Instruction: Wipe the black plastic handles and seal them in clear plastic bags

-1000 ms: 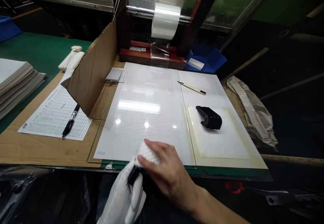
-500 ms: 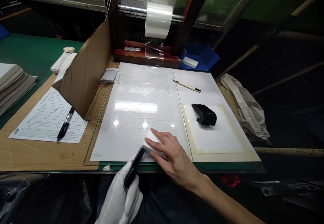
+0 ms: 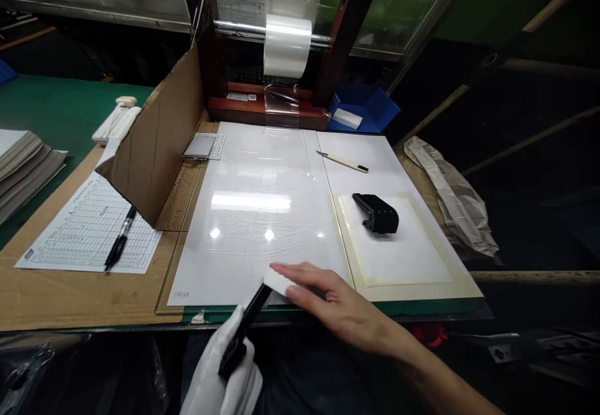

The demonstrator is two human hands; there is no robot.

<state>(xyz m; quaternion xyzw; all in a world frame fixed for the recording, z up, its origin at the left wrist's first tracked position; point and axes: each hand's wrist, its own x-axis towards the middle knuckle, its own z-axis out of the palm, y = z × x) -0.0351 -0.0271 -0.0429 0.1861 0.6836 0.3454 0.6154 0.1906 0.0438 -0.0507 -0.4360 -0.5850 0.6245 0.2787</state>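
Observation:
My left hand [image 3: 220,371], in a white glove, grips a narrow black part [image 3: 254,309] below the table's front edge. The part slants up to the right, its far end over the edge. My bare right hand [image 3: 335,305] pinches a white block [image 3: 277,280] between thumb and fingers, against or very close to that far end; contact is not clear. On the right-hand sheet lies a curved, ribbed black piece [image 3: 380,214]. Behind it rests a craft knife [image 3: 343,161] with a pale handle. Film-covered white paper [image 3: 234,246] spreads beyond my hands.
A roll of clear film [image 3: 287,46] hangs on a rod at the back. Right of it, a blue bin [image 3: 375,105] holds a white block. An upright cardboard panel [image 3: 164,134] stands at left, beside a printed form [image 3: 89,234] with a black pen [image 3: 120,240]. Crumpled paper [image 3: 450,190] lies far right.
My right hand has flattened and shifted slightly right and down with the white block. The black part has turned and slid a little lower in my left hand. The view has tilted slightly.

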